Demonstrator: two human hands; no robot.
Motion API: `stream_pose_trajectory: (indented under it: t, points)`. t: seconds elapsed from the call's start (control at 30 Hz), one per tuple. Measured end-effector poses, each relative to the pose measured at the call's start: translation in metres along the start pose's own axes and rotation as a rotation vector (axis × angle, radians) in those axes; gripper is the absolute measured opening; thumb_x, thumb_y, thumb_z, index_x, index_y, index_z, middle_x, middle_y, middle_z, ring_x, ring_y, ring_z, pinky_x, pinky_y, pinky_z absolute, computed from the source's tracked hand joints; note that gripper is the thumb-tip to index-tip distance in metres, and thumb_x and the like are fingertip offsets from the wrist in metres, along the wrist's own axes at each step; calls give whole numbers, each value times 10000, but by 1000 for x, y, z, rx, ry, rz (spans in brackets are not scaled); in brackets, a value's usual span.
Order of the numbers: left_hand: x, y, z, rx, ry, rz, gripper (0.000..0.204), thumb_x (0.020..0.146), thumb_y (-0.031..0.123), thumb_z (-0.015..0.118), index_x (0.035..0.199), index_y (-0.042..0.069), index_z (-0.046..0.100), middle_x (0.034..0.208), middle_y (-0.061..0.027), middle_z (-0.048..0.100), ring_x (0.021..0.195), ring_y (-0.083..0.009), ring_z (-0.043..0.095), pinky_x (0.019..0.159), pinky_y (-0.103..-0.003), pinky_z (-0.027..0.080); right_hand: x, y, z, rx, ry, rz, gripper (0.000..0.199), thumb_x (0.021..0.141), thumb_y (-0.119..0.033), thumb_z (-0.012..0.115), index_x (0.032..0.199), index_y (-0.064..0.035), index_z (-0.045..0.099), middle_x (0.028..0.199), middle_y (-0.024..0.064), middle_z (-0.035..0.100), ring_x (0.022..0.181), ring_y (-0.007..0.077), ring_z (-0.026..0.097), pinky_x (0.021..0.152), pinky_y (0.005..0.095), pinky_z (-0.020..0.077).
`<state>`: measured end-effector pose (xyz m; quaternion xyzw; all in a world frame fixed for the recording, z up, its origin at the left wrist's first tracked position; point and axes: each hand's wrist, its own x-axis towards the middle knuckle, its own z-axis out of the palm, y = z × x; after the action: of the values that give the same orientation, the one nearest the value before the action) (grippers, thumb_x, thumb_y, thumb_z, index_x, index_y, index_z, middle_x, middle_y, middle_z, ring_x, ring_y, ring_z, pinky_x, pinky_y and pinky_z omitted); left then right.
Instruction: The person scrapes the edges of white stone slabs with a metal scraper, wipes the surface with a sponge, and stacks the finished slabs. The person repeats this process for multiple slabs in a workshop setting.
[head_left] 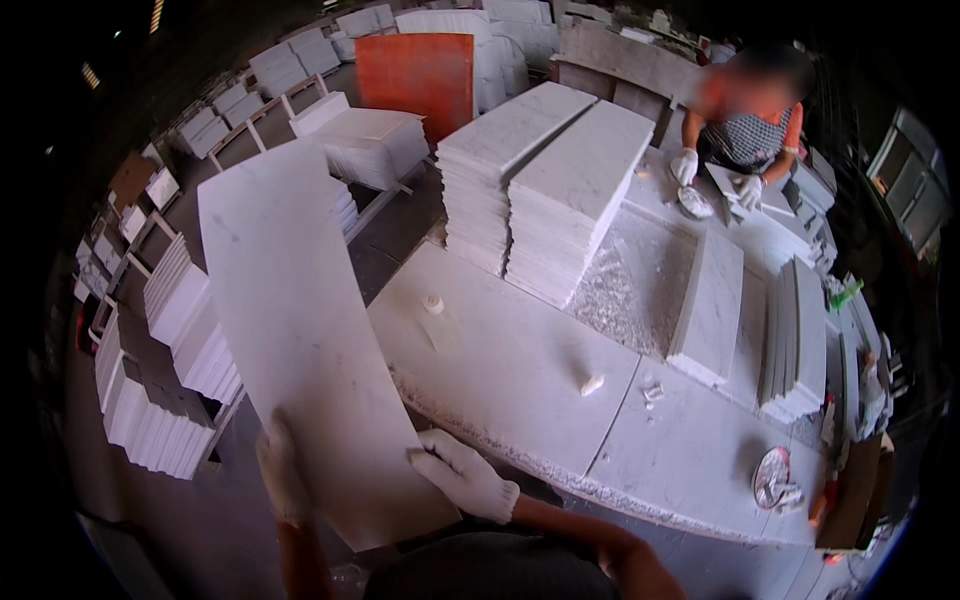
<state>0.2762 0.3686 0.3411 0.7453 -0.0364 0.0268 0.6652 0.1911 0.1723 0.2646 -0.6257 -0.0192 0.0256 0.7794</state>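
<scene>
Head view: both gloved hands clasp the near end of a long white marble slab (300, 330), the left hand (282, 470) wrapped on its left edge, the right hand (463, 475) on its right edge, fingers closed around the stone. It looks heavy, rigid, brittle and dusty-slick, best held at the edges. The worktable (520, 370) rim lies just right; stacked tiles (545, 190) crowd beyond, open floor left

Two tall slab stacks (545, 185), one orange board (415, 75)
</scene>
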Motion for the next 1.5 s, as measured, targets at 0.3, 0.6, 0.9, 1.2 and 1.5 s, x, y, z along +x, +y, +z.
stream_pose_trajectory:
  t: [0.3, 0.6, 0.9, 1.2, 1.5]
  points:
    - [100, 55, 39, -296, -115, 148, 602, 1004, 432, 476, 1331, -74, 471, 1215, -139, 601, 1067, -180, 587, 915, -317, 476, -19, -8, -84, 73, -204, 272, 261, 1022, -212, 514, 1121, 14, 598, 926, 62, 640, 854, 134, 613, 814, 281, 499]
    - [263, 73, 122, -272, -501, 107, 521, 1024, 377, 475, 1324, -49, 503, 1195, -82, 624, 1044, -134, 592, 910, -273, 474, -114, 117, -181, 28, 580, 644, 324, 979, -210, 553, 1145, 67, 571, 944, 175, 683, 860, 252, 685, 735, 336, 567]
    - [450, 56, 283, -82, -773, -42, 495, 983, 390, 553, 1218, -44, 590, 1105, -62, 636, 972, -109, 582, 853, -269, 486, -137, 225, -171, 189, 1544, 375, 284, 976, -244, 532, 1063, 21, 584, 822, 137, 682, 602, 199, 662, 526, 298, 529]
    - [558, 0, 415, -81, -1003, -177, 579, 926, 509, 609, 1139, -29, 628, 1041, -60, 647, 916, -123, 603, 803, -286, 501, -94, 213, -163, 26, 1869, 434, 240, 972, -224, 530, 995, 2, 607, 733, 80, 639, 532, 140, 590, 481, 277, 466]
    - [583, 2, 466, 13, -1078, -182, 583, 916, 511, 626, 1136, -28, 649, 1016, -62, 670, 870, -117, 626, 786, -279, 515, -89, 221, -167, -80, 1935, 537, 209, 977, -227, 524, 955, -33, 596, 665, 50, 600, 484, 120, 550, 441, 269, 430]
